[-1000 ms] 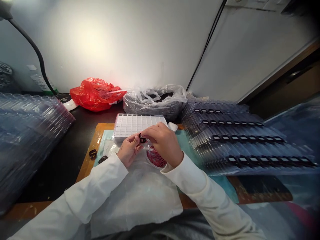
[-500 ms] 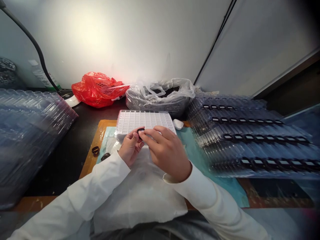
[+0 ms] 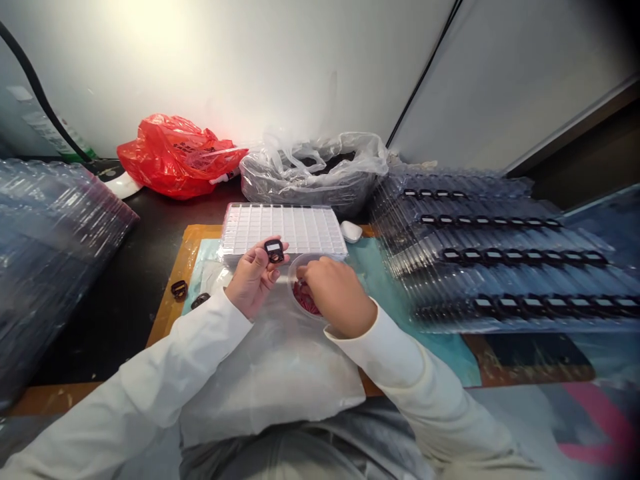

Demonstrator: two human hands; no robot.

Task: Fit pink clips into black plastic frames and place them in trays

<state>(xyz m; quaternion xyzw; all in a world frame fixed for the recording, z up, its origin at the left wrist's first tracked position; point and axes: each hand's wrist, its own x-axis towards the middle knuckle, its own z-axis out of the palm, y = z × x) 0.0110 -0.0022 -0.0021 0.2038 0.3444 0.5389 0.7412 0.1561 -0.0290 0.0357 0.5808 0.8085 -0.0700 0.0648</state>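
My left hand [image 3: 249, 285] is closed on a small black plastic casing [image 3: 274, 251], pinched between thumb and fingers. A pale rectangular window shows on the casing's face, turned up towards me. Over a round clear tub [image 3: 291, 288] my right hand [image 3: 340, 297] reaches in with bent fingers. Small red pieces [image 3: 306, 300] lie in that tub. The fingertips are partly hidden, and what they grip, if anything, I cannot make out. Just behind both hands stands a white tray [image 3: 280, 223] divided into a grid of compartments.
Clear plastic trays [image 3: 530, 270] holding rows of black casings are stacked at right. More clear trays [image 3: 55, 247] stand at left. Behind are a red bag [image 3: 175, 157] and a clear bag [image 3: 315, 180] with dark contents. Loose black parts [image 3: 179, 290] and a white case [image 3: 351, 232] lie nearby.
My right hand has left the casing and moved into the tub of red pieces, which now shows. My left hand still holds the casing, its windowed face now visible. The view has shifted slightly.
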